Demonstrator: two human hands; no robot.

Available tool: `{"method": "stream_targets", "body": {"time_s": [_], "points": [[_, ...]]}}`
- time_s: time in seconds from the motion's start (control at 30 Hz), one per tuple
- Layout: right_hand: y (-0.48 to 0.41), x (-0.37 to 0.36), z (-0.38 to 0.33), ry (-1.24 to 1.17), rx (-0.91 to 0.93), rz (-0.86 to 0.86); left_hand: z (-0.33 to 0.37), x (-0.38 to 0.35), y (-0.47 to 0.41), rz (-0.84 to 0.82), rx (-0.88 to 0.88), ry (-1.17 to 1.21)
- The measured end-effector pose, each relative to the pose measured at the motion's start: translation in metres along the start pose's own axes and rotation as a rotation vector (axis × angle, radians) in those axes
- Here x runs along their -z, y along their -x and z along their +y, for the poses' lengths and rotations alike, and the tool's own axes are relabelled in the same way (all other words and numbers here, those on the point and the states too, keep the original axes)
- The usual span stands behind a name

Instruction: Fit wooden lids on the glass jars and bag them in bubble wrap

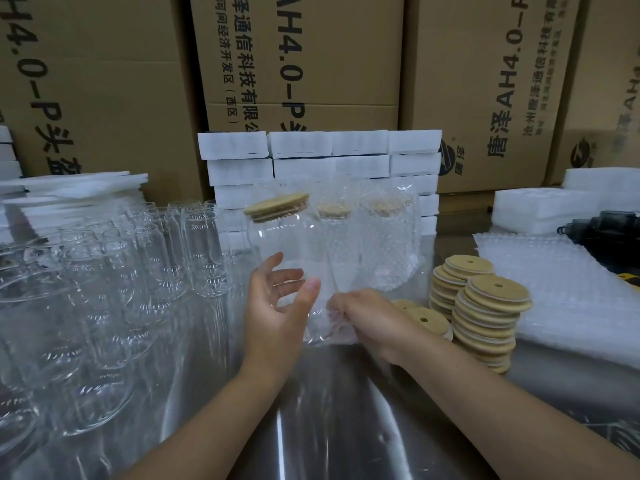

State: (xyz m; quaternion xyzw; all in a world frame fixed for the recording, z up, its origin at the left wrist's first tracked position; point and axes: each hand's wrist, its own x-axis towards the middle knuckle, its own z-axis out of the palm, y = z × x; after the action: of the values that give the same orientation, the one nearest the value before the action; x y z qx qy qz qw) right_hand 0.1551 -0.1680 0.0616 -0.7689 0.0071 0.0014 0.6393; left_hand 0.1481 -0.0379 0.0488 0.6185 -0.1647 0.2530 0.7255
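Jar (284,244), clear w/ wood lid (276,206), in L hand (273,313); R hand (363,317) pinches bubble-bag (327,329).

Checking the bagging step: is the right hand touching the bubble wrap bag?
Touching. The head view shows the right hand gripping the crumpled lower edge of the bubble wrap bag, with no gap between them.

light: even, soft, from overhead | glare: white streaks on the desk (311,427) near its front edge | shadows: faint | blur: glass jars (86,323) at left smeared | distortion: cartons (104,81) bow toward frame edges | focus: centre fairly sharp
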Motion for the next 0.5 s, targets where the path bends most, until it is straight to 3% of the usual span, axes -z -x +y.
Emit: {"method": "stream_targets", "body": {"time_s": [0.23,0.37,0.5], "points": [[0.0048,0.0056,-0.0073,-0.104,-0.076,-0.024,0.0004,0.0011,0.0059,-0.018,-0.078,-0.315],[0.0063,0.005,-0.0097,-0.074,-0.049,-0.053,-0.0002,0.0041,0.0033,-0.005,-0.048,-0.278],[0.0072,-0.0023,-0.0098,0.023,0.086,0.033,-0.0053,0.0041,0.0006,-0.008,-0.037,-0.25]]}}
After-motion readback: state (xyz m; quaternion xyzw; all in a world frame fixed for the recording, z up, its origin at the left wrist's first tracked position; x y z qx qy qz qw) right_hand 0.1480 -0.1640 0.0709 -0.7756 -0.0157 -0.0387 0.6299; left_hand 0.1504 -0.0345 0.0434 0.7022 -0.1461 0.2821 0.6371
